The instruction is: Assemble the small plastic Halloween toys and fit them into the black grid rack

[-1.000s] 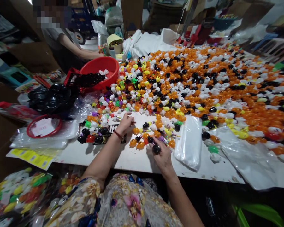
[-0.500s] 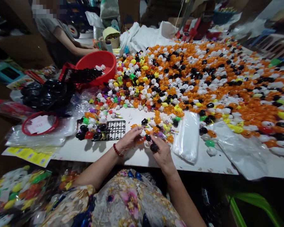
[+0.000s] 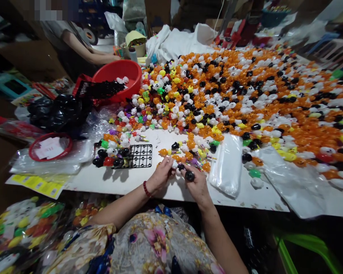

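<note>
My left hand, with a red bead bracelet at its wrist, pinches a small white plastic figure. My right hand is closed around black plastic figures, one small against the white piece and a rounder one under the thumb. Whether the pieces are joined is too small to tell. Just beyond my fingers lies a loose cluster of orange figures and pen-like sticks. Left of my hands sits a black grid rack, its left part filled with upright figures.
A huge pile of orange, white and black figures covers the far table. Clear plastic bags lie on the right. A red basin, a red basket and a black bag stand left. Another person's arm shows behind.
Both hands have shifted slightly right and down, still close together with the white and black pieces between them. The view has moved a little; the rack and pile look the same.
</note>
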Motion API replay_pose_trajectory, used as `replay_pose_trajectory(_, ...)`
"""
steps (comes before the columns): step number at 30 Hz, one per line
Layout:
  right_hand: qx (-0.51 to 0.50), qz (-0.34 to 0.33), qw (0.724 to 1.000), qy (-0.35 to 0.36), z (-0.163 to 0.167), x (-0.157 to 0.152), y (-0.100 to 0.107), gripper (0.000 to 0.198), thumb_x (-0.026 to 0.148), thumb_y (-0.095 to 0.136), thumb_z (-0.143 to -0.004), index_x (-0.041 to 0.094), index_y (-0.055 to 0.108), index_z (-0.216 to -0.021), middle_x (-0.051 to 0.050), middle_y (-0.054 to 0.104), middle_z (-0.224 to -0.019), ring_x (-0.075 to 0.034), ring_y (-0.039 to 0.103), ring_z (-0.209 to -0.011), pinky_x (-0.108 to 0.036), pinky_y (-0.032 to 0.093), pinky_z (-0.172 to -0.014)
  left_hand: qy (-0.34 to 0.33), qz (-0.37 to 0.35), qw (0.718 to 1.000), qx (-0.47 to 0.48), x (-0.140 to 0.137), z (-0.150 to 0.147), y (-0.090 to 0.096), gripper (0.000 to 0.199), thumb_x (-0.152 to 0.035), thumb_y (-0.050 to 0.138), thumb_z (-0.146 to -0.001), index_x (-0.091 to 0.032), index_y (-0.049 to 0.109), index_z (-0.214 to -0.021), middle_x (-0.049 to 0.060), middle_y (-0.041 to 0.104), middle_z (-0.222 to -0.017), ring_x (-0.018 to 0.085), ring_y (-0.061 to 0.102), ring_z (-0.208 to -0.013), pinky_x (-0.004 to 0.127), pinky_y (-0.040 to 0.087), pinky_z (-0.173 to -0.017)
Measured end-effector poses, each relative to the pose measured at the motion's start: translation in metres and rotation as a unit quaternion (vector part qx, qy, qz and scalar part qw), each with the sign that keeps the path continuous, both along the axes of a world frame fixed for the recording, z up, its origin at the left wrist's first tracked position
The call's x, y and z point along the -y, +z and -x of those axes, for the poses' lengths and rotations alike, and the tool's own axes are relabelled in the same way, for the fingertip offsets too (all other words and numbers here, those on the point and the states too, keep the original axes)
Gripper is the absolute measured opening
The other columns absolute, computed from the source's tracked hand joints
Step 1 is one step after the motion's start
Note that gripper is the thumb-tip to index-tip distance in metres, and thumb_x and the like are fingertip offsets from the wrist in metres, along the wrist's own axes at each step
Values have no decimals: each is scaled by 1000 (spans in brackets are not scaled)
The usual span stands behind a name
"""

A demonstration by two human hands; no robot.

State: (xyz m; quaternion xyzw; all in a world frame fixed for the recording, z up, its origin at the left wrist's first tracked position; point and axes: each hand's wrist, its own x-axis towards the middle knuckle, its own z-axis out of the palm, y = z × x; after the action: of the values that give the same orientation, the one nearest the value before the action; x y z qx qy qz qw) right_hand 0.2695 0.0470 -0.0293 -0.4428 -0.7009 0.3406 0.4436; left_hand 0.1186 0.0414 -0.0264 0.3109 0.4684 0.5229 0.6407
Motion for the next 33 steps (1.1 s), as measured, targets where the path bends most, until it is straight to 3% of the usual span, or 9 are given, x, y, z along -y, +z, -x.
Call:
replay_pose_trajectory(4, 10, 13, 1000, -1, -2, 2, -2, 24, 32, 59, -87, 21, 75, -101, -9, 77, -98, -24, 72, -89, -37, 59, -79, -17, -38, 990, -135, 1, 4, 3, 47, -68, 56, -82, -22, 47, -80, -6, 44, -67, 10, 44, -60, 24, 39, -58)
replay_pose_trajectory(8, 32, -9, 999, -6, -1, 6, -4, 25, 31, 56, -89, 20, 74, -103, -9, 76, -95, -23, 72, -87, -35, 59, -77, -29, -94, 953, -285, 3, 6, 8, 35, -59, 48, -88, -23, 50, -86, -2, 49, -72, 15, 47, -67, 29, 41, -67)
replay_pose_trajectory(11, 68, -35, 997, -21, 4, 13, -9, 27, 30, 53, -91, 20, 73, -106, -10, 75, -93, -24, 70, -85, -36, 58, -76, -6, -103, 933, -345, 7, 2, 8, 28, -52, 45, -89, -24, 50, -86, 1, 55, -80, 19, 52, -77, 32, 42, -77)
replay_pose_trajectory(16, 143, -63, 987, -33, 14, 20, -22, 32, 27, 46, -94, 18, 71, -111, -12, 71, -85, -26, 67, -79, -38, 56, -73, -8, -44, 939, -340, 11, -4, 1, 26, -49, 43, -91, -24, 46, -83, 0, 55, -78, 19, 53, -77, 31, 44, -77)
replay_pose_trajectory(19, 128, -53, 990, -24, 16, 17, -26, 31, 27, 46, -93, 19, 72, -108, -12, 72, -87, -26, 67, -80, -38, 56, -73, -22, -25, 946, -323, 9, 0, -3, 28, -50, 44, -91, -24, 46, -81, -2, 53, -72, 17, 52, -70, 30, 43, -70)
replay_pose_trajectory(23, 69, -21, 997, 2, 10, 1, -22, 31, 29, 51, -91, 21, 71, -113, -10, 74, -99, -25, 69, -91, -38, 57, -80, -75, -41, 949, -303, -3, 4, 1, 32, -52, 43, -93, -23, 49, -82, -4, 50, -65, 16, 49, -62, 29, 43, -64)
replay_pose_trajectory(25, 58, -14, 998, -21, 1, -10, -19, 34, 32, 52, -92, 22, 69, -119, -10, 73, -103, -25, 68, -97, -39, 57, -83, -88, -70, 942, -316, -18, 6, 5, 35, -51, 38, -96, -22, 54, -85, -2, 54, -69, 16, 52, -66, 29, 45, -67)
replay_pose_trajectory(30, 103, -43, 986, -128, -31, -38, -15, 44, 29, 51, -91, 22, 59, -133, -12, 64, -118, -29, 57, -115, -50, 48, -100, 1, -84, 883, -462, -88, 22, 11, 28, -28, 35, -98, -19, 61, -94, 7, 62, -94, 21, 56, -94, 33, 46, -89)
replay_pose_trajectory(33, 119, -75, 976, -165, -43, -43, -15, 49, 24, 52, -86, 21, 57, -135, -13, 60, -122, -30, 54, -119, -53, 46, -103, 41, -57, 788, -611, -138, 40, 12, 38, -3, 38, -87, -16, 59, -117, 14, 58, -124, 24, 51, -115, 35, 38, -102)
